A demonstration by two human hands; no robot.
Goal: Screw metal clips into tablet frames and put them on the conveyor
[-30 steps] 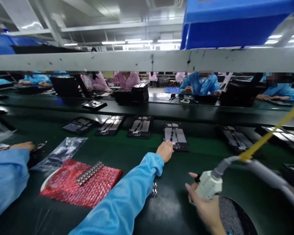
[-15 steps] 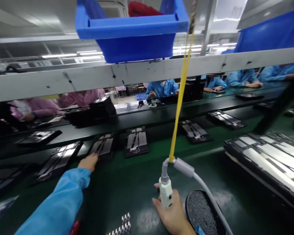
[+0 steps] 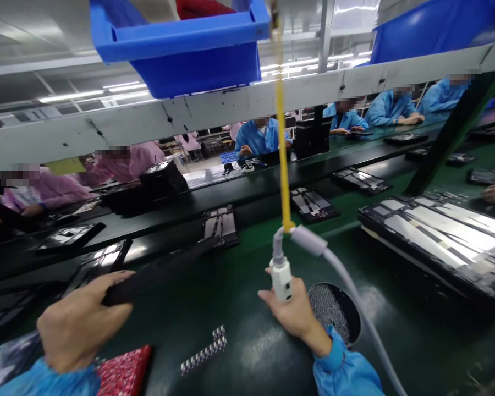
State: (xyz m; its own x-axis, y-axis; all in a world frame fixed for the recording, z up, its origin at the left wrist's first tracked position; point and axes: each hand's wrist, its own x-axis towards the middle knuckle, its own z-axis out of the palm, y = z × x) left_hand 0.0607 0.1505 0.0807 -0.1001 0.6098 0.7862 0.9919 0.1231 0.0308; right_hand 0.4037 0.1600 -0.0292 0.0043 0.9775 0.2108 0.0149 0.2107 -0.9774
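Here my left hand [image 3: 80, 322] clamps a thin black tray [image 3: 165, 267] by its edge, stiff yet light; my right hand [image 3: 295, 308] wraps the hanging screwdriver [image 3: 281, 275].

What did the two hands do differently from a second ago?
The left hand, which had reached out to a dark panel on the green belt, has drawn back and now grips a dark panel, lifted off the belt. The right hand still holds the white hanging tool beside the round dish.
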